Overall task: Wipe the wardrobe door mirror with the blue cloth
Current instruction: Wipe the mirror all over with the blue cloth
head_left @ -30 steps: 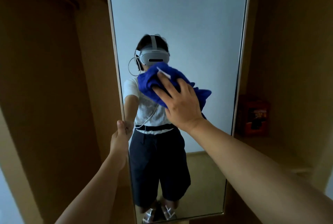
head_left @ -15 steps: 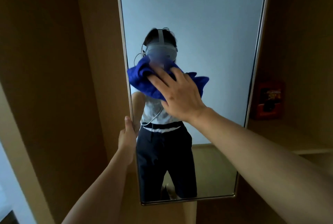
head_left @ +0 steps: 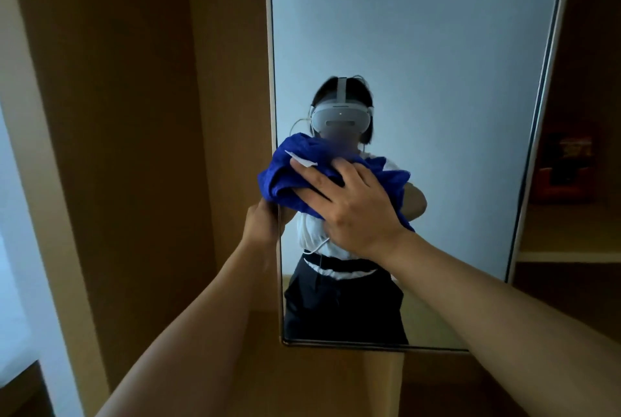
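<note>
The blue cloth (head_left: 299, 174) is bunched up against the mirror (head_left: 420, 47), low on its left half and just overlapping the left edge of the glass. The right hand (head_left: 349, 208) lies spread over the cloth with fingers fairly straight, pressing it flat to the glass. A small white tag (head_left: 300, 158) shows on the cloth just above the fingertips. The left hand (head_left: 260, 225) grips the mirror's left edge right beneath the cloth, its fingers wrapped round behind the frame. In the glass a person stands reflected, wearing a white headset (head_left: 341, 117), a white top and dark shorts. To the right, on a wooden shelf (head_left: 568, 253) inside the wardrobe, sits a red box (head_left: 568, 171), dim in the shadow.
</note>
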Tool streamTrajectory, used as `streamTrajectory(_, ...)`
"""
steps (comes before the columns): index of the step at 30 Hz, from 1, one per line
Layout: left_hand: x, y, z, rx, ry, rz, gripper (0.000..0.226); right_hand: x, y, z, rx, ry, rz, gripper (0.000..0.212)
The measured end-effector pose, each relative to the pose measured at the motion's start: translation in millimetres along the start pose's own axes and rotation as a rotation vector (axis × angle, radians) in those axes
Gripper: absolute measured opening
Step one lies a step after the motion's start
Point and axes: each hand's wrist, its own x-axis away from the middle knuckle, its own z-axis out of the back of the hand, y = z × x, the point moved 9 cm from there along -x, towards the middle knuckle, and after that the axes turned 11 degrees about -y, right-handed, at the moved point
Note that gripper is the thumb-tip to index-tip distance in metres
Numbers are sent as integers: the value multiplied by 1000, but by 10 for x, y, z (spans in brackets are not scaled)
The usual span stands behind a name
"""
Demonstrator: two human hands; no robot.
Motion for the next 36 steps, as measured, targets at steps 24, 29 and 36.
streamTrajectory(24,337,-1042,58,37,-4,-96,55,1756,-1283,-947,-88,-199,195,41)
streamTrajectory(29,318,-1087,70,-18,65,-72,57,1844,-1396,-1020,-154,-254,230,41)
streamTrajectory(36,345,-1098,79,-56,190,-88,54,1890,-1416,-1029,-122,-268,215,30)
